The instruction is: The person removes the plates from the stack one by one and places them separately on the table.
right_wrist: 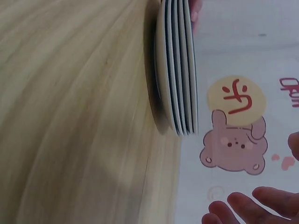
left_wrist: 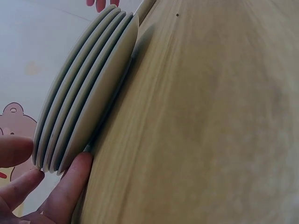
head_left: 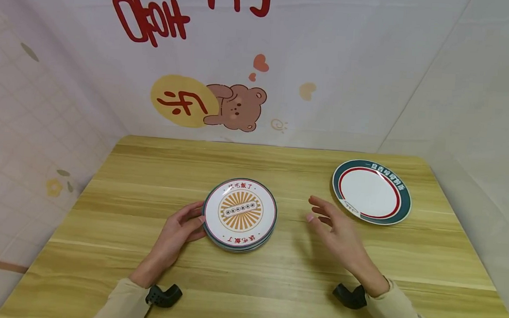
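Note:
A stack of several small round plates (head_left: 240, 212) lies near the middle of the table; the top one is white with an orange sunburst print and red characters. My left hand (head_left: 179, 232) grips the stack at its left edge, thumb at the top rim and fingers at the side and low under the rims, as the left wrist view shows on the stacked plates (left_wrist: 88, 88). To the right of the stack, my right hand (head_left: 339, 234) is held apart from it with fingers relaxed and nothing in them. The right wrist view shows its fingertips (right_wrist: 240, 205) away from the plate edges (right_wrist: 180, 70).
A larger white plate (head_left: 368, 192) with a dark green rim and red ring lies at the back right of the wooden table (head_left: 273, 286). Behind the table hangs a white cloth (head_left: 330, 61) with a printed bear and red characters. Pale walls flank both sides.

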The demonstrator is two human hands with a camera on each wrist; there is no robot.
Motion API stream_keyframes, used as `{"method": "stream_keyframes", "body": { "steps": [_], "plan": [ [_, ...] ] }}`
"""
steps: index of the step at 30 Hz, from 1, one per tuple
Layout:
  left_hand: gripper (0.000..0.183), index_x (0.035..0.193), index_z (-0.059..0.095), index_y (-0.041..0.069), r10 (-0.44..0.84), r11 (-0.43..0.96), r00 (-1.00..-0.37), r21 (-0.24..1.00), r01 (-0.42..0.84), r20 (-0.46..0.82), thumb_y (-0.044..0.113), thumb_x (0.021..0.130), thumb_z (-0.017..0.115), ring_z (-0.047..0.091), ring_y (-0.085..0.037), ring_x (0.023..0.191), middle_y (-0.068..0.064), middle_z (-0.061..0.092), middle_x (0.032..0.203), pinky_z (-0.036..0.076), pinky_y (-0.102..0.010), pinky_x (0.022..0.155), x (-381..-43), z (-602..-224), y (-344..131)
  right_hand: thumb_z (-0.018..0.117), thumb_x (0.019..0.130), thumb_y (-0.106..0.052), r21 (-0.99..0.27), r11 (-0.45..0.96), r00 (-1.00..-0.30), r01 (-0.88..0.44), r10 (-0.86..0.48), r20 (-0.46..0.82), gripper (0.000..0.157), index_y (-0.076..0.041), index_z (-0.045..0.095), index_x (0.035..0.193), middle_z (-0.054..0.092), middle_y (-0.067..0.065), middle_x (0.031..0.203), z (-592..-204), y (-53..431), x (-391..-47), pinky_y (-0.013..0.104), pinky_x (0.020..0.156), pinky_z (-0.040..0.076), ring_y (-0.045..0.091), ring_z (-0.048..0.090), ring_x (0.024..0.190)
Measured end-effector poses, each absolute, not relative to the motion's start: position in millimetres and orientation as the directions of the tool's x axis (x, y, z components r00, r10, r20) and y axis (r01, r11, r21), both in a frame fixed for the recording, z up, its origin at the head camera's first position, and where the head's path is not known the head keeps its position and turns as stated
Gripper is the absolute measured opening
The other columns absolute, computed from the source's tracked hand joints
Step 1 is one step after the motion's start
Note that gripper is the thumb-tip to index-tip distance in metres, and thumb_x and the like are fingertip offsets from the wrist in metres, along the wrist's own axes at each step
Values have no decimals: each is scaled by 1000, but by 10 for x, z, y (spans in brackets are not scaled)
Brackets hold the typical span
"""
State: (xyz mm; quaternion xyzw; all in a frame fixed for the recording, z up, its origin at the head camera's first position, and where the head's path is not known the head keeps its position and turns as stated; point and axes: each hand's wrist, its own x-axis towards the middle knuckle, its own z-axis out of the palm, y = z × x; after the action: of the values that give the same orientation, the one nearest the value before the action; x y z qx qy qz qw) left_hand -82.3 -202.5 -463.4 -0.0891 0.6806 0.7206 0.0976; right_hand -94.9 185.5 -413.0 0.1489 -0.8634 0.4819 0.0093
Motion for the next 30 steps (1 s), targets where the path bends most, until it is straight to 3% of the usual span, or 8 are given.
{"method": "stream_keyframes", "body": {
  "steps": [17,30],
  "plan": [
    [47,149,49,7,7,-38,-965,964,-263,-262,8,103,61,68,-22,107,-23,51,144,63,-38,87,-832,-4624,-2024,64,104,-28,-881,444,-952,-166,-305,26,57,-2,46,152,56,22,146,-4278,1409,-1095,50,106,52,37,60,128],
    [47,148,49,7,30,-54,-968,966,-251,-250,7,103,62,67,-24,110,-23,51,143,62,-39,89,-834,-4624,-2026,61,105,-37,-862,494,-950,-111,-309,-55,60,-3,48,152,65,14,133,-4340,1273,-1171,50,103,54,32,65,120]
  ]
}}
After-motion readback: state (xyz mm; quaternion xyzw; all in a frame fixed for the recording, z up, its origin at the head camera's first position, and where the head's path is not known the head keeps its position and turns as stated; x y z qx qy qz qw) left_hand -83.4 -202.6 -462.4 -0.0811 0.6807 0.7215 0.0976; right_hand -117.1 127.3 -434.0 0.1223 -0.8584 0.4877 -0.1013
